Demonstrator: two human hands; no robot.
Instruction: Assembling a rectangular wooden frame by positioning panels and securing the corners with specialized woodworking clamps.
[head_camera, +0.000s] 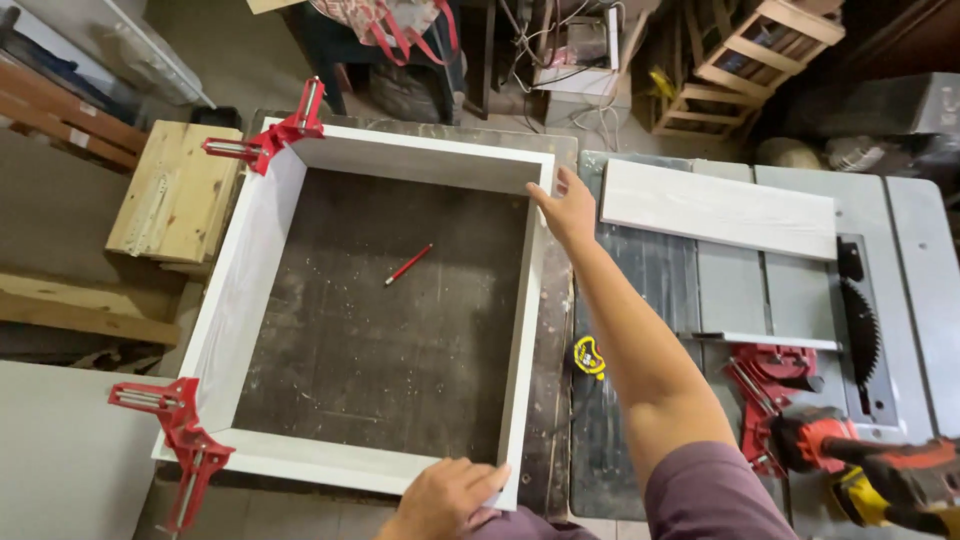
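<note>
**Two hands steady the right side of a white box frame**

At the far left, a pale wooden block (178, 190) lies on the floor beside the bench. Two red corner clamps grip the left corners of the white square frame (245, 280): one at the far corner (270, 135), one at the near corner (180, 435). Inside the frame, a red pencil (408, 265) lies on the dark, dusty benchtop (380, 340).

The left hand (445, 497) rests on the frame's near right corner, fingers curled loosely over the top edge. The right hand (568, 210) reaches to the far right corner, fingers laid flat against the outside of the board, thumb near the top edge; neither hand closes fully around anything.

Further right, a yellow tape measure (589, 357) sits on the bench edge, then a loose white board (718, 208) on the table saw (900, 250), more red clamps (765, 375), and a red cordless drill (880, 470) at the near right.
</note>
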